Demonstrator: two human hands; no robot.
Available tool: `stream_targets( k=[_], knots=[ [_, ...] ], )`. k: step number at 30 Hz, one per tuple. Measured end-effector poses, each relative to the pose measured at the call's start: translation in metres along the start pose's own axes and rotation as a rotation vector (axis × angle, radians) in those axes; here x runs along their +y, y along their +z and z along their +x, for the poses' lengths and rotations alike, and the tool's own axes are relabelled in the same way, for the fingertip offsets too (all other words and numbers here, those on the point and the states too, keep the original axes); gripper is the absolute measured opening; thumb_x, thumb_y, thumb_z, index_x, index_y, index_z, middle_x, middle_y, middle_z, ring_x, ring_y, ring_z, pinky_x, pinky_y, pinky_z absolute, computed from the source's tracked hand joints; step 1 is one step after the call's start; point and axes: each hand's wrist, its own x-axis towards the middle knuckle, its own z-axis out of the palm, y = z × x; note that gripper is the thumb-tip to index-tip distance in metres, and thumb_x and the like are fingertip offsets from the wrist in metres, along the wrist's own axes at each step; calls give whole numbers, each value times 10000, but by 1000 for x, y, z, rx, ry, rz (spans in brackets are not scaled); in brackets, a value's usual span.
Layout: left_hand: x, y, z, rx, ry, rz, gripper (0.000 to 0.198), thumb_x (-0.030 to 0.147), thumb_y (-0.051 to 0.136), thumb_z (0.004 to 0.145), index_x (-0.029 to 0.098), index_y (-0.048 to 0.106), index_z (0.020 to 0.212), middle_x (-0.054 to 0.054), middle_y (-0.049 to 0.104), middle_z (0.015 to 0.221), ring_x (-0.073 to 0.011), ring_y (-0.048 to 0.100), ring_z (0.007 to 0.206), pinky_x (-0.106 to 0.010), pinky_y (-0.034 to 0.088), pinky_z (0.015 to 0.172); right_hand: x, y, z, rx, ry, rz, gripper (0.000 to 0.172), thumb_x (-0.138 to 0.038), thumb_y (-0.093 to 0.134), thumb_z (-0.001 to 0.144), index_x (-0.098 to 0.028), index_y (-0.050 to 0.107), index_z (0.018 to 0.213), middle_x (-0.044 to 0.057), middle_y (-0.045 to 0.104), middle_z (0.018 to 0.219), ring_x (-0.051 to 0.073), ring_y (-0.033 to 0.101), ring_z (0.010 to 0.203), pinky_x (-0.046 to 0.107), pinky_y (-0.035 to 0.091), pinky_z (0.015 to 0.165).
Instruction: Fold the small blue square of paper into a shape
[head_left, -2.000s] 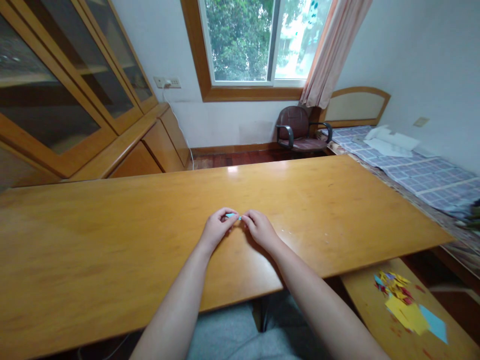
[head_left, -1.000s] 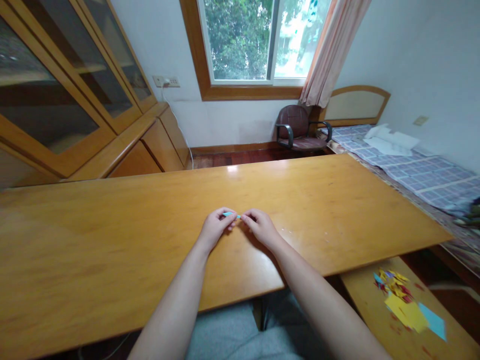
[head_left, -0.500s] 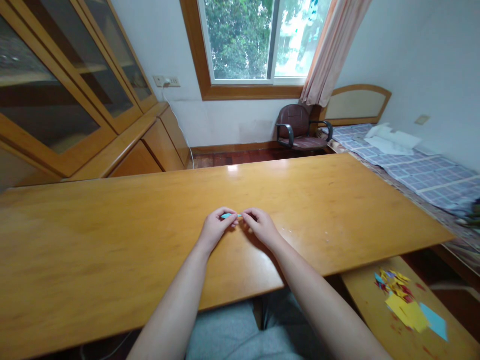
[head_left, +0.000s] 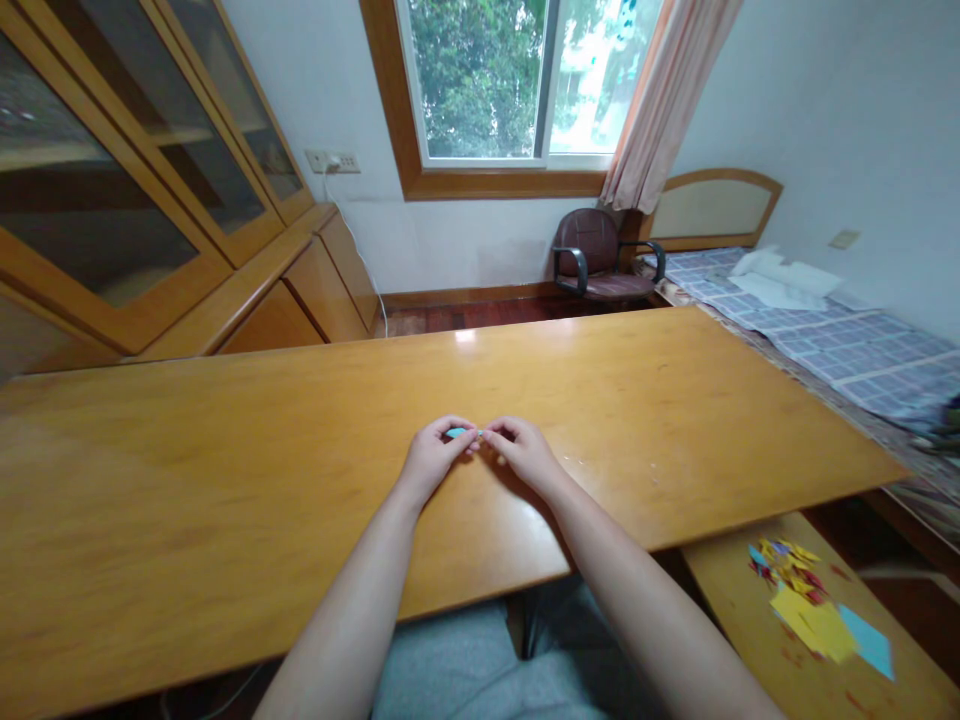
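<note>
A small piece of light blue folded paper (head_left: 454,433) is held over the middle of the wooden table (head_left: 300,520). My left hand (head_left: 441,447) pinches it between thumb and fingers, and most of the paper is hidden by them. Close by on the right, my right hand (head_left: 516,447) has its thumb and forefinger pressed together at the paper's right tip. The fingertips of both hands nearly meet, and both forearms reach in from the lower edge of the view.
On a lower surface at right lie yellow paper (head_left: 814,622), light blue paper (head_left: 868,642) and a heap of small coloured paper pieces (head_left: 787,568). Beyond the table are a chair (head_left: 600,255), a bed (head_left: 825,310) and a glass-door cabinet (head_left: 255,310).
Both hands keep almost the same place and grip. Slightly less of the blue paper's right tip shows between the fingertips now.
</note>
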Motion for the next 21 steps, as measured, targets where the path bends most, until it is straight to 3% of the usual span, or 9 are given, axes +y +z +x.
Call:
stream_targets(
  k=[21],
  knots=[
    [3,4,-1,6,11,-79,287,394,749,696,152,631,798,-17,682,647,-151,651,603,-262,523,603,-2,1,-1,31,-69,-114,211,-313,544,877,-163,653,775,20,641,710,138,559,687,236,423,639]
  ],
)
